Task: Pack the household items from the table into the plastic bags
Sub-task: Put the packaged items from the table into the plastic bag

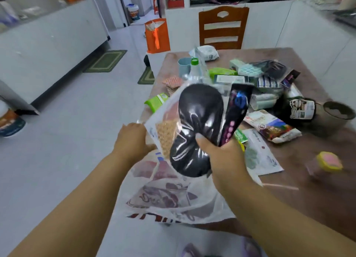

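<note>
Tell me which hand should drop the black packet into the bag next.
Right. The right hand already grips the black packet just above the white plastic bag. The left hand is busy pinching the bag's edge, probably holding it open.

Cluttered table (308,195) beyond hands; bare floor (77,141) leftward

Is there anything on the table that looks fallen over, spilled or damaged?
One thing: the small jar with the yellow lid near the table's right edge seems to lie on its side. The picture is blurred there, so this is uncertain. No spill or damage shows.
</note>
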`<act>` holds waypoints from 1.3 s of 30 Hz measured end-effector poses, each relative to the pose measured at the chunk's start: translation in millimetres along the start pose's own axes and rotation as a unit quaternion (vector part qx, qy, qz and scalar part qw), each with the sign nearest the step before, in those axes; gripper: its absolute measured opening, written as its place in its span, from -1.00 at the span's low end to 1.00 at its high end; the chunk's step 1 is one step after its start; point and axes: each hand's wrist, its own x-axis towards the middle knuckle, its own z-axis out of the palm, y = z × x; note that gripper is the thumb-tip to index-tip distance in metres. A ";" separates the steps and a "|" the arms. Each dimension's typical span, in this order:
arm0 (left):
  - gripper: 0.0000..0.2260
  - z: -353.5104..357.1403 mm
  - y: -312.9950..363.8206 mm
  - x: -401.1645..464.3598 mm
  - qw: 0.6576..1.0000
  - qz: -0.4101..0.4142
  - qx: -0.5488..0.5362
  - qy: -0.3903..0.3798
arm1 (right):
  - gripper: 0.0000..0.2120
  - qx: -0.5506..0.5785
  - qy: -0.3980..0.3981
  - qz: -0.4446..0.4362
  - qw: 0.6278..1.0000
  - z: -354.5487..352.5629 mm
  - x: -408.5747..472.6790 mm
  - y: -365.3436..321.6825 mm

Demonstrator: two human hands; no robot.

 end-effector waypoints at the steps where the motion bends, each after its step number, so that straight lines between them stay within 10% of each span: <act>1: -0.86 1.9 -3.3 1.6 0.999 -0.018 -0.026 -0.003 | -0.75 -0.054 -0.015 -0.020 0.998 -3.7 3.9 10.9; 5: -0.74 5.5 -13.0 11.4 0.968 -0.068 -0.238 -0.023 | -0.73 -0.267 -0.201 -0.058 0.941 -30.0 34.1 7.4; 8: -0.75 5.3 -14.4 16.7 0.933 -0.096 -0.343 -0.042 | -0.71 -0.475 -0.348 -0.031 0.808 -28.3 56.5 0.8; 11: -0.71 11.4 -15.4 19.6 0.924 -0.090 -0.366 -0.063 | -0.37 -0.689 -0.352 -0.046 0.632 -5.8 62.8 29.3; 14: -0.67 18.2 -16.4 21.1 0.933 -0.069 -0.346 -0.064 | -0.17 -0.788 -0.260 -0.107 0.548 8.4 48.6 48.0; 16: -0.67 17.4 -15.5 22.9 0.946 -0.046 -0.314 -0.068 | -0.30 -0.772 -0.240 -0.162 0.566 9.5 38.9 38.2; 19: -0.71 7.1 -4.5 26.6 0.959 -0.014 -0.275 -0.074 | -0.72 -0.649 -0.138 -0.170 0.729 1.2 48.8 -0.9; 21: -0.74 -2.5 7.5 31.6 0.958 -0.008 -0.278 -0.063 | -0.74 -0.634 -0.037 -0.113 0.764 -14.6 90.4 -10.6; 26: -0.67 -16.5 36.6 53.1 0.898 -0.047 -0.433 -0.063 | -0.16 -0.707 -0.047 0.180 0.682 -51.4 150.1 43.1; 32: -0.73 -17.1 10.1 56.4 0.975 0.018 -0.116 -0.189 | -0.13 -0.702 -0.037 0.144 0.696 -69.7 158.0 55.6; 39: -0.68 -4.9 -3.9 41.9 0.963 0.015 -0.210 -0.170 | 0.09 -0.670 -0.058 0.171 0.720 -72.5 161.0 56.6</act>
